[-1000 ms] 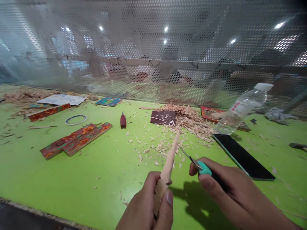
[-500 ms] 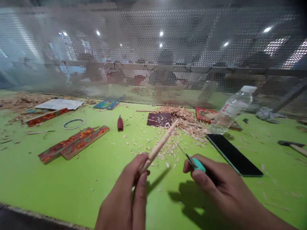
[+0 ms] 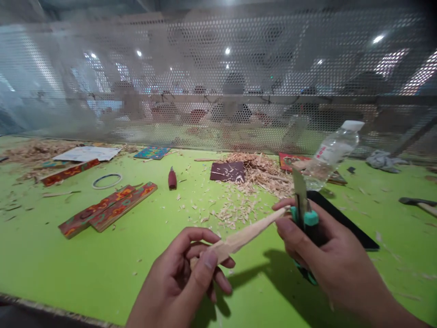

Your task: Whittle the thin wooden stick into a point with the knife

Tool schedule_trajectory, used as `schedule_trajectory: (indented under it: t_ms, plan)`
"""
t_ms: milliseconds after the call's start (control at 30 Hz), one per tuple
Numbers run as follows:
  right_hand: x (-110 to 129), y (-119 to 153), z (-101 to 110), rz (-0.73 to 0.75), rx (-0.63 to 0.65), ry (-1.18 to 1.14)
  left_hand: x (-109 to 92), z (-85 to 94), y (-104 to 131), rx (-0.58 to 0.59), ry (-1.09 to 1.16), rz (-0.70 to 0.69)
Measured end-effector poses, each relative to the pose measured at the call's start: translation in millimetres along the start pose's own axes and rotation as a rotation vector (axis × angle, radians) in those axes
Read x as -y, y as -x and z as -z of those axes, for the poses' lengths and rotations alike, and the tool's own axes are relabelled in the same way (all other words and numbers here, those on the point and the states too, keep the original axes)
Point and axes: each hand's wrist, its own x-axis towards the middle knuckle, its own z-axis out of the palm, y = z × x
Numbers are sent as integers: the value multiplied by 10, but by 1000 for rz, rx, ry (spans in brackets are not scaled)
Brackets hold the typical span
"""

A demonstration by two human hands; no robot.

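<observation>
My left hand (image 3: 194, 269) is closed on the thick end of a pale whittled wooden stick (image 3: 251, 234), thumb on top. The stick slants up to the right and narrows toward its far tip. My right hand (image 3: 317, 246) grips a utility knife (image 3: 309, 221) with a teal and black handle, its blade pointing up. Thumb and forefinger of that hand also pinch the thin tip of the stick, so both hands hold it above the green table (image 3: 102, 269). Part of the knife's handle is hidden in the palm.
Wood shavings (image 3: 269, 175) lie beyond my hands around a dark sandpaper sheet (image 3: 227, 171). A phone (image 3: 344, 223) and a tilted plastic bottle (image 3: 332, 155) are at the right. Painted wood strips (image 3: 109, 207), a tape roll (image 3: 106, 181) and a red-handled knife (image 3: 172, 179) lie left. A perforated screen (image 3: 205, 114) stands behind.
The stick has turned lower and to the right, and its tip now meets my right hand's fingers. The knife has swung from pointing up-left to nearly upright.
</observation>
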Motion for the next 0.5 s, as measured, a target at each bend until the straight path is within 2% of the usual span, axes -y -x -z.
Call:
schedule_trajectory:
  t_ms: [133, 267, 367, 500]
  plan:
    - [-33, -17, 10, -33, 19, 33, 17, -29, 27, -86, -85, -2]
    - [-49, 4, 1, -32, 14, 62, 21, -46, 21, -152, -265, -67]
    - [-49, 34, -5, -13, 14, 80, 12, -61, 8, -160, -331, -94]
    - [-44, 54, -2, -4, 5, 101, 1, -82, 4, -149, -300, -95]
